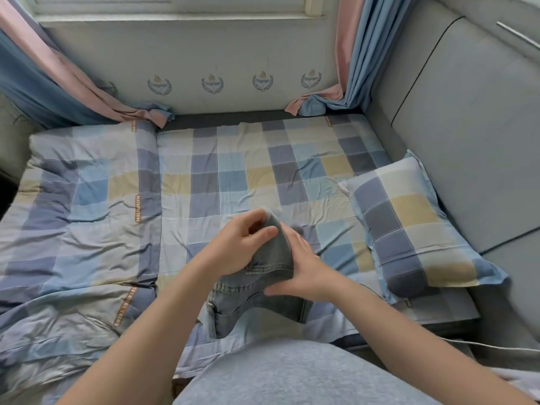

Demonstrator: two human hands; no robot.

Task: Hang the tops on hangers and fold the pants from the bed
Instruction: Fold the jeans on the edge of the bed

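1. The bed point(248, 159) fills most of the view, with a checked sheet. A matching quilt point(81, 214) is rumpled on the left and a pillow point(409, 229) sits on the right. No tops or hangers are in shot, so I can't say where they are.
2. The jeans point(257, 299) are the only garment showing. They're held up just over the near edge of the bed, in front of the person's body, bunched into a rough bundle with the lower part hanging loose.
3. My guess on handling: denim, so soft but thick, heavier than a tee and not slippery. It should hold a crease okay. The stitched seams and waistband look like the best places to grab, since thin folds will flop.
4. The left hand point(239, 247) pinches the top fold of the denim between its thumb and curled fingers.
5. The right hand point(309, 276) grips the bundle from the right side, with its thumb on the front. Its fingers go behind the cloth and I can't see them.
6. Hard to make out: which end is the waist and how many layers are folded. The denim under the hands is hidden.
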